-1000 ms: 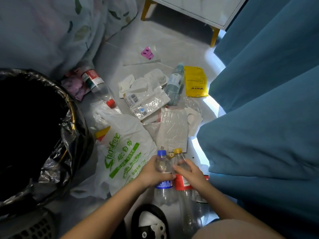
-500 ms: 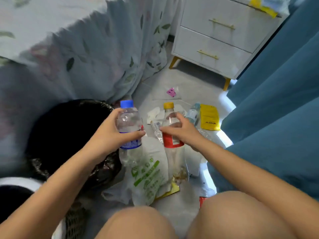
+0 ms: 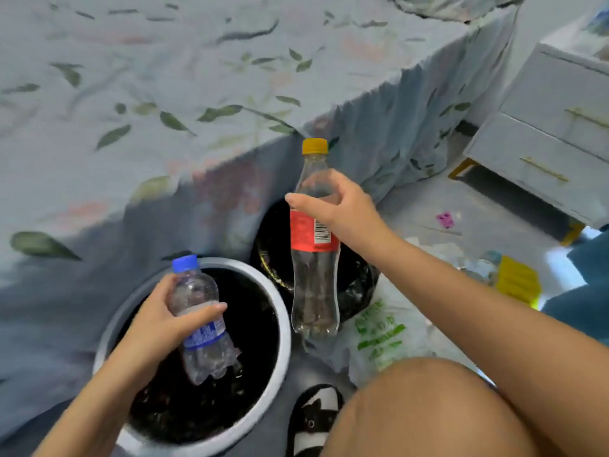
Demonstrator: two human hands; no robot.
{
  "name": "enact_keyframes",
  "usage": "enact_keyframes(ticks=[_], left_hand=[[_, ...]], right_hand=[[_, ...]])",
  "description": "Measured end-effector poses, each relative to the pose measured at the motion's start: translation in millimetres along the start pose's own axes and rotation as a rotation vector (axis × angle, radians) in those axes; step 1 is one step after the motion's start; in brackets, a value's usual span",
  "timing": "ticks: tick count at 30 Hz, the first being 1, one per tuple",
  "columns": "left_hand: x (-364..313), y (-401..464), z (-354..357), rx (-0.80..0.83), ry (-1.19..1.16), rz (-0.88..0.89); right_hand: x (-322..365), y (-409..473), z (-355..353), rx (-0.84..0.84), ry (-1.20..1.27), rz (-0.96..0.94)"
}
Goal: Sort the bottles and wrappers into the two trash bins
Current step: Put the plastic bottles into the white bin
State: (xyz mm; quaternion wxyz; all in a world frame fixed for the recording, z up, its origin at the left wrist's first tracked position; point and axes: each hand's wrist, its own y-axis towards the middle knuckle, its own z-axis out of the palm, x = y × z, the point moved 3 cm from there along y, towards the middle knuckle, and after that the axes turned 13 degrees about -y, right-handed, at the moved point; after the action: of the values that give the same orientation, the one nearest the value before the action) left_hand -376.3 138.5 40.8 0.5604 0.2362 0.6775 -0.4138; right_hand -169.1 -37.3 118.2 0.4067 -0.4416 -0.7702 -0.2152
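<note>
Head view: left hand (image 3: 158,321) gripping blue-capped clear plastic bottle (image 3: 201,321) above white-rimmed black-lined bin (image 3: 280,311); right hand (image 3: 339,209) gripping yellow-capped red-labelled clear bottle (image 3: 314,258); neither dropped yet; wrappers (image 3: 379,331) left on floor.

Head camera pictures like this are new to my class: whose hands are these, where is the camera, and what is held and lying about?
No machine here: a person wears one camera on the head, looking down at their own hands. The left hand grips a small blue-capped bottle over a white-rimmed bin. The right hand holds a taller yellow-capped bottle in front of a black bin. On the floor to the right lie a green-printed plastic bag, a yellow wrapper and other litter.
</note>
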Motion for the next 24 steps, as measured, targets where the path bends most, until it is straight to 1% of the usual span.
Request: enact_keyframes(ticks=[3, 6, 9, 13, 18, 22, 24], left_hand=[[28.5, -12.8, -35.4, -0.101, -0.029, -0.064], [51.4, -17.4, -52.3, -0.172, -0.041, -0.089], [67.7, -9.4, -55.6, -0.190, -0.031, -0.126], [84.5, 5.5, -54.0, -0.211, 0.036, -0.175], [104.6, 25.2, -40.2, -0.173, 0.032, -0.277], [112.3, 48.2, -28.5, -0.079, 0.117, -0.296], [114.7, 59.4, -20.8, -0.058, 0.189, -0.294]], right_hand=[[24.3, -7.3, 36.7, 0.073, -0.083, -0.039], [37.3, -11.4, 58.1, 0.132, -0.165, -0.092], [40.2, -12.6, 73.3, 0.117, -0.227, -0.103], [36.5, -14.2, 86.8, 0.140, -0.303, -0.094], [23.5, -15.0, 86.6, 0.125, -0.329, -0.056], [16.0, -15.8, 82.3, 0.108, -0.317, -0.018], [12.4, -16.1, 79.3, 0.092, -0.301, -0.001]])
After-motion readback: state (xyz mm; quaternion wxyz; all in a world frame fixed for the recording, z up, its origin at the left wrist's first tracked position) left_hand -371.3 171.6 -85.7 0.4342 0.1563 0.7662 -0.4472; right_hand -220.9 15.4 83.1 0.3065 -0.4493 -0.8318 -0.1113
